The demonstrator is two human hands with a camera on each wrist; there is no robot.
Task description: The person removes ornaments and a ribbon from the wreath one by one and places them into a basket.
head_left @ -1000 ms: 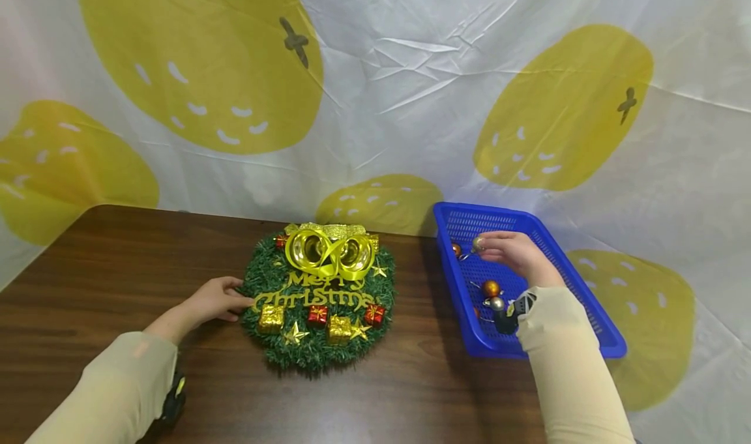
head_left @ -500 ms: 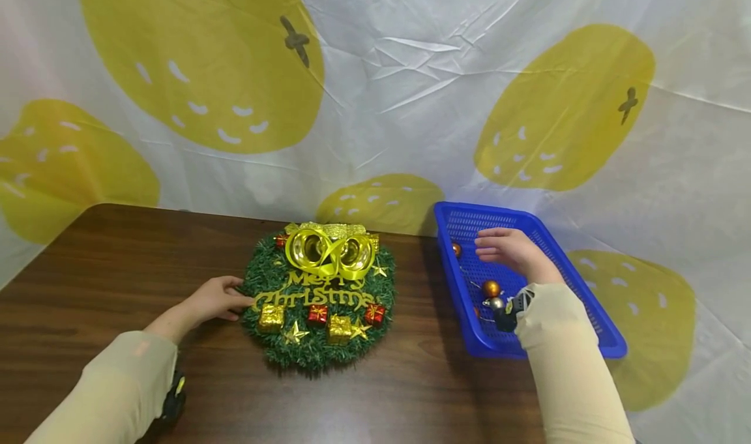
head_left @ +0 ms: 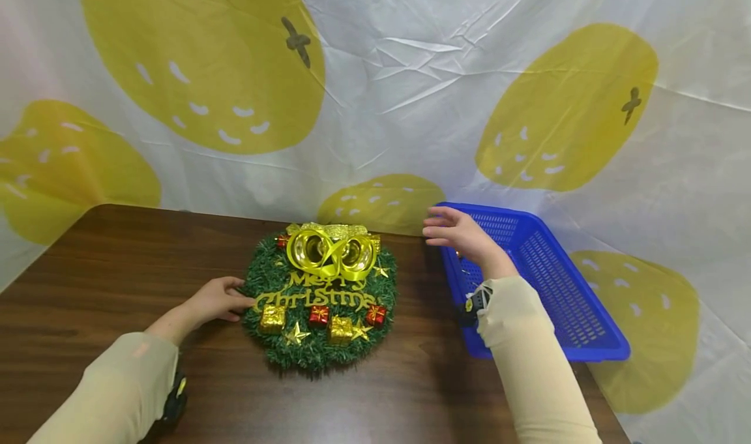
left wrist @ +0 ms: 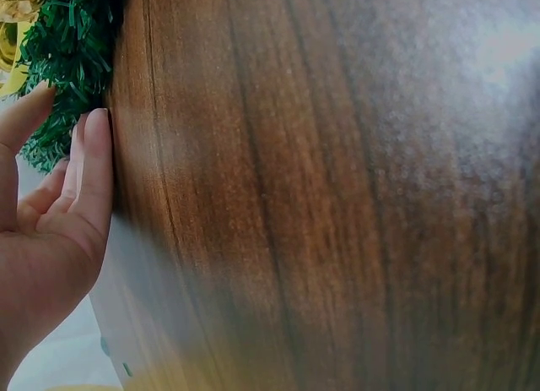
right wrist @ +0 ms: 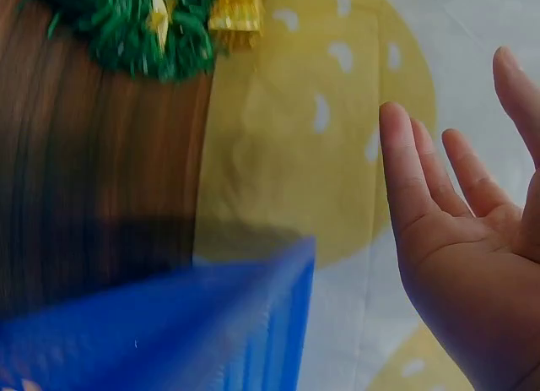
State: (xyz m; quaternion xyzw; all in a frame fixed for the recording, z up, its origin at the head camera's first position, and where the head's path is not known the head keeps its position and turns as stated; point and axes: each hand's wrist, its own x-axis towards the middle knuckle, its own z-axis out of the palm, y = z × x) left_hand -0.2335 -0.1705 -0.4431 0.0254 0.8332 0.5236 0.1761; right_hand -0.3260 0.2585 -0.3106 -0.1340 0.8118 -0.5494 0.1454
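A green tinsel Christmas wreath (head_left: 281, 353) lies on the brown table. It bears two gold bells (head_left: 354, 251) with a yellow ribbon, gold "Merry Christmas" lettering (head_left: 319, 298), small gold and red gift boxes and gold stars. My left hand (head_left: 212, 302) touches the wreath's left edge, fingers fairly straight; the left wrist view shows its fingertips right at the tinsel. My right hand (head_left: 466, 236) is raised over the left rim of the blue basket (head_left: 616, 351). In the right wrist view that hand (right wrist: 472, 239) has spread fingers and holds nothing.
An orange bauble (head_left: 459, 255) shows in the basket beside my right wrist; my forearm hides the other baubles. Behind the brown table (head_left: 147, 255) hangs a white cloth (head_left: 399, 105) with yellow fruit prints, close to the basket and wreath.
A second ago my right hand pinched a small silver-looking bauble in the basket. It let go, then moved left and up to the basket's rim. My left hand and the wreath stay put.
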